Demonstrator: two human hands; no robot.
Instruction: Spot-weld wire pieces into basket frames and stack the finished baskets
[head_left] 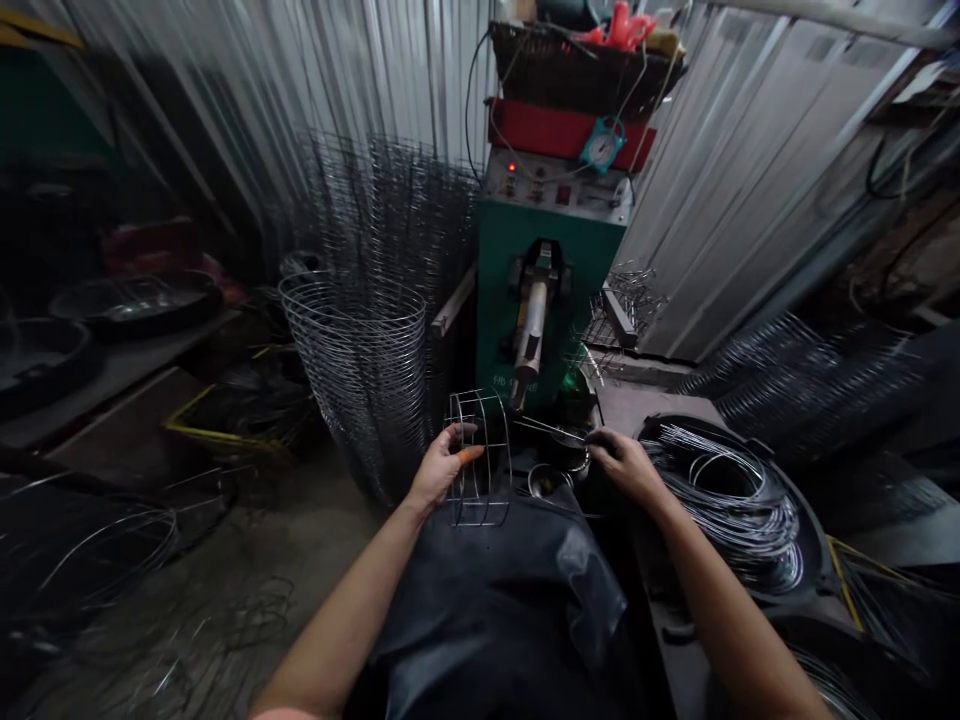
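My left hand [444, 465] is closed on a small round wire frame [487, 470], made of thin rings joined by short cross wires. An orange covering shows on one of its fingers. To the right, my right hand [619, 462] pinches a thin straight wire [551, 430] that points left towards the frame. Just beyond both hands stands a green spot welding machine [495, 300], its metal electrode arm [532, 330] reaching down close above the wire. A dark apron [502, 600] covers my lap below the frame.
At left stands a tall stack of wire rings [360, 340]. A black tray [817, 560] of wire hoops lies at right. A yellow-edged crate [184, 410] sits on the left floor. A blue gauge [602, 147] hangs on the machine beneath a cluttered basket [585, 65].
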